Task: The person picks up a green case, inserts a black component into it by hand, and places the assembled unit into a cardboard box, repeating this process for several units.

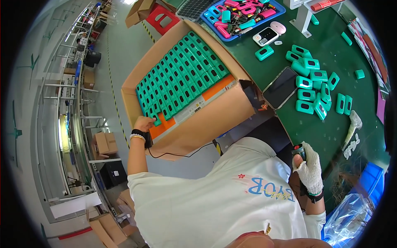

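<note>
White shirt, blue lettering; knit glove on right hand; black wristbands, left cabled

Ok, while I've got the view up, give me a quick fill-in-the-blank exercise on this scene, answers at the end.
1. The left grip is at a green device in a box made of ____.
2. A pale knit glove covers only the ____ grip.
3. The dark object held in the gloved grip has a ____ spot on its end.
4. The phone lies on a table whose top is coloured ____.

Missing words: cardboard; right; red; green.
</note>
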Tool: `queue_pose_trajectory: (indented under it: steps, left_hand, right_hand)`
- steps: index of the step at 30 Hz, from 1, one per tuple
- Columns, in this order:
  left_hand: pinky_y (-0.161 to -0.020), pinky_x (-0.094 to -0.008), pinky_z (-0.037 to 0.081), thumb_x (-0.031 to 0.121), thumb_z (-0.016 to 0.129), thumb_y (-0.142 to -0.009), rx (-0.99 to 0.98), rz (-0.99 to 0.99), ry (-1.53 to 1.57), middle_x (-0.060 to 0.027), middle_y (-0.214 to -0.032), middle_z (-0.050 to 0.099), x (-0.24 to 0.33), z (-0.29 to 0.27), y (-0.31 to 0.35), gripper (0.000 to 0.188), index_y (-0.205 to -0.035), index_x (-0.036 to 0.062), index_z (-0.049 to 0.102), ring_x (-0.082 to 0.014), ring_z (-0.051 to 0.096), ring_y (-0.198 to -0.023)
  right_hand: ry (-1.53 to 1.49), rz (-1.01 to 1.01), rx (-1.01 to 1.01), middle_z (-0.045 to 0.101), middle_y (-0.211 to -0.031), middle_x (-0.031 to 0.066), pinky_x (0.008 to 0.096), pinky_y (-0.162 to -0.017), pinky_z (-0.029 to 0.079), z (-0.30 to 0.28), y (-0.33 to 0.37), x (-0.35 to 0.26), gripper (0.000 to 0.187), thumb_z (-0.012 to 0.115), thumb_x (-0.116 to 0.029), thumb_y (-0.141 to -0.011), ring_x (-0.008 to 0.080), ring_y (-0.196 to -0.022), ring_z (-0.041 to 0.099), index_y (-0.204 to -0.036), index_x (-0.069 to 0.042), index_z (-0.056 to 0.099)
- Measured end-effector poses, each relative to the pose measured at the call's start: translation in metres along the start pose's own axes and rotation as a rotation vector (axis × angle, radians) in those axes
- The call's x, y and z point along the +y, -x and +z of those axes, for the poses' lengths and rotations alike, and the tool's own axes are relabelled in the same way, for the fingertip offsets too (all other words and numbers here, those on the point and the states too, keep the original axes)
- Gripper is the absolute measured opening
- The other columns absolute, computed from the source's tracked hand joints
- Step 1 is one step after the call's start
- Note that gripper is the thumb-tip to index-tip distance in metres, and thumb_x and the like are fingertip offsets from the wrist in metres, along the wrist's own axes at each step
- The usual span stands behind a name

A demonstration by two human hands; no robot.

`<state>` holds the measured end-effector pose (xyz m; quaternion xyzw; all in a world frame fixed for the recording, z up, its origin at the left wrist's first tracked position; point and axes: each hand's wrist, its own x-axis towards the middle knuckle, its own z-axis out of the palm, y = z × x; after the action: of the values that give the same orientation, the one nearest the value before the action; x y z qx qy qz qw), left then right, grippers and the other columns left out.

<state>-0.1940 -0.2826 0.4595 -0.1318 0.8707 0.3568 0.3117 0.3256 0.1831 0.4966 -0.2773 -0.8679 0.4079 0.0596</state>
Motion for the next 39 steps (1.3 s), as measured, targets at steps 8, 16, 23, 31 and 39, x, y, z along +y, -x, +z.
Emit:
queue_pose_trajectory:
  steps: [8,16,23,31,39]
  left_hand:
    - [-0.058,-0.038,0.052,0.019,0.071,-0.081,-0.045,0.212,-0.465,-0.0131,-0.074,0.065,-0.014,-0.001,-0.068,0.013,-0.083,0.0056,0.069,-0.0295,0.062,-0.063]
    - [-0.059,-0.0409,0.051,0.024,0.072,-0.079,-0.365,0.488,-1.767,-0.0153,-0.071,0.067,-0.026,-0.029,-0.118,0.019,-0.085,0.0062,0.073,-0.0344,0.064,-0.064]
    - [-0.062,-0.0446,0.05,0.01,0.073,-0.077,0.286,0.267,-0.856,-0.0237,-0.075,0.066,0.011,0.007,-0.091,0.016,-0.074,-0.0017,0.063,-0.038,0.065,-0.069]
    - [-0.071,-0.0426,0.048,0.008,0.067,-0.086,-0.122,1.38,-0.461,-0.0166,-0.088,0.057,0.189,0.283,0.196,0.018,-0.098,0.003,0.055,-0.0355,0.059,-0.082]
    - [-0.084,-0.04,0.051,0.006,0.072,-0.081,-0.169,2.071,-0.557,-0.011,-0.114,0.057,0.217,0.482,0.256,0.034,-0.111,-0.0003,0.058,-0.0337,0.055,-0.108]
  right_hand:
    - [-0.028,0.082,0.037,0.062,-0.114,0.0204,0.0404,-0.092,0.049,0.002,0.006,-0.008,0.05,0.071,-0.015,-0.086,0.0359,-0.102,0.06,-0.131,-0.001,0.055]
    - [-0.203,0.214,0.024,0.063,-0.112,0.0223,0.041,-0.09,0.049,-0.013,0.011,-0.002,0.049,0.072,-0.017,-0.085,0.0379,-0.101,0.061,-0.129,0.0,0.056]
    - [-0.024,0.122,0.171,0.063,-0.109,0.0228,0.0424,-0.088,0.049,-0.008,0.031,0.026,0.048,0.071,-0.016,-0.085,0.0384,-0.098,0.061,-0.127,0.001,0.057]
    - [-0.363,0.127,0.126,0.063,-0.094,0.025,0.0385,-0.077,0.05,-0.022,0.014,-0.016,0.041,0.068,-0.015,-0.085,0.0367,-0.08,0.062,-0.12,0.004,0.058]
    - [-0.346,0.242,0.084,0.057,-0.079,0.0237,0.038,-0.064,0.049,-0.034,0.031,-0.026,0.034,0.066,-0.017,-0.086,0.0373,-0.065,0.054,-0.111,0.005,0.058]
